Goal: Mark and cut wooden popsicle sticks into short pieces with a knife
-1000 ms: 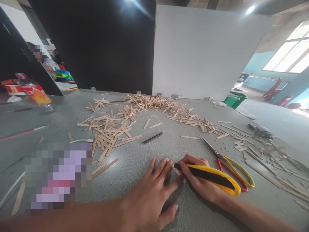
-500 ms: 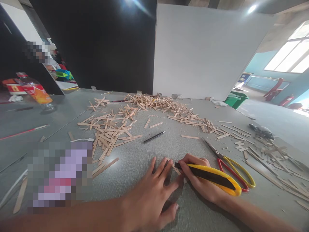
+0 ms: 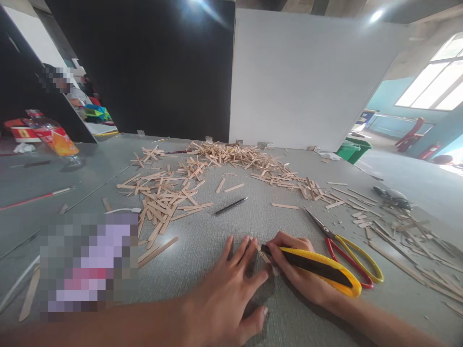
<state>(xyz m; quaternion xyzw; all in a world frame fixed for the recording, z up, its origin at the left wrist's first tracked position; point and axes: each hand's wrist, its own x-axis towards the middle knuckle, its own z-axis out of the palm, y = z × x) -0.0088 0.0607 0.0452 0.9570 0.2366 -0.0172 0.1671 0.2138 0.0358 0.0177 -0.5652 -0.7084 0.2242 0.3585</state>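
My left hand [image 3: 235,279] lies on the grey table with its fingers spread, the fingertips against a short wooden craft stick [image 3: 266,257]. My right hand [image 3: 302,278] grips a yellow and black utility knife [image 3: 327,269], its front end low over that stick. The blade itself is too small to make out. Just right of the knife lies a pair of scissors [image 3: 328,233] with red and yellow handles. A dark pen [image 3: 231,206] rests beyond my hands.
A heap of craft sticks [image 3: 235,155] curves across the back, with another pile [image 3: 159,205] at left. Cut strips and scraps [image 3: 415,236] litter the right side. A drink bottle [image 3: 56,140] stands at far left. Black and white panels [image 3: 311,77] border the table's back.
My left index finger has shifted slightly left, and more of the craft stick's near end shows between my hands. The knife has barely moved.
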